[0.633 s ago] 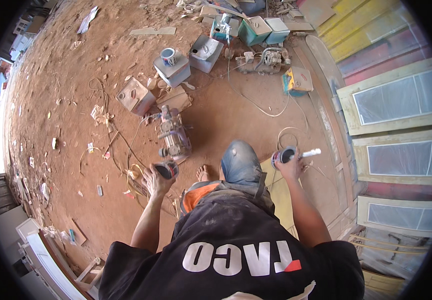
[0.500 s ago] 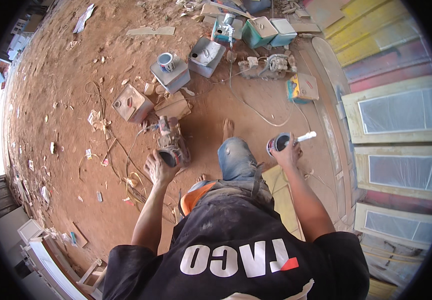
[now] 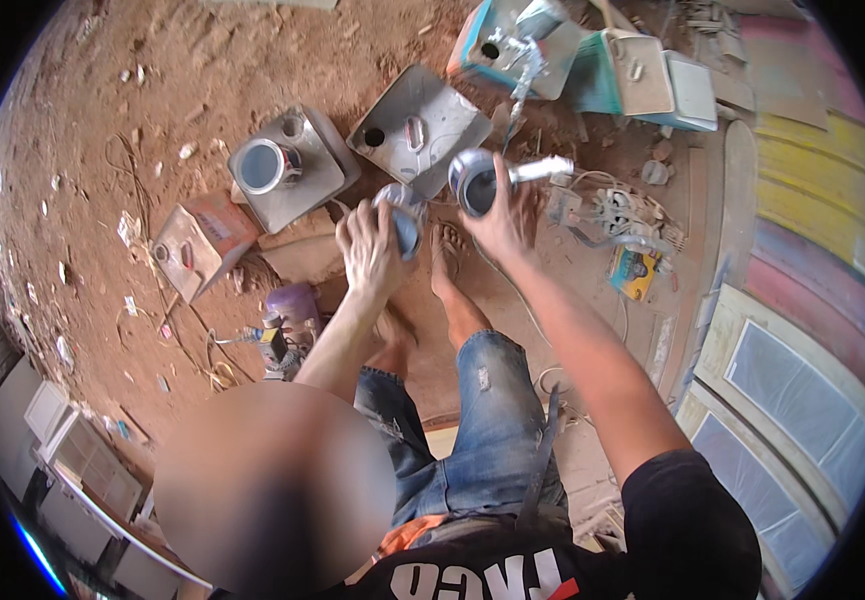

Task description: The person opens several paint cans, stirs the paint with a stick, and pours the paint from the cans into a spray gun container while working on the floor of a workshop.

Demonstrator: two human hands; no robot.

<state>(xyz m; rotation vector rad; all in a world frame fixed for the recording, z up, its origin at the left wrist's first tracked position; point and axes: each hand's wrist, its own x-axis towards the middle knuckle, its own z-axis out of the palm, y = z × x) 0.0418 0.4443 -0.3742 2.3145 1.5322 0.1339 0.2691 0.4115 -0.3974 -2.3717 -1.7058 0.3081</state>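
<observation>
Head: left fingers [image 3: 364, 222], right fingers [image 3: 502, 182] grip 2 cans [image 3: 408, 234] [image 3: 470, 163].

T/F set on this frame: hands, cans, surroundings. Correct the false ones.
1. The left hand holds a can. True.
2. The right hand is empty. False: it holds a second can.
3. A third can stands on a grey tin. True.
4. The shorts are bright red. False: they are blue denim.
5. Framed panels show at the picture's lower right. True.
</observation>
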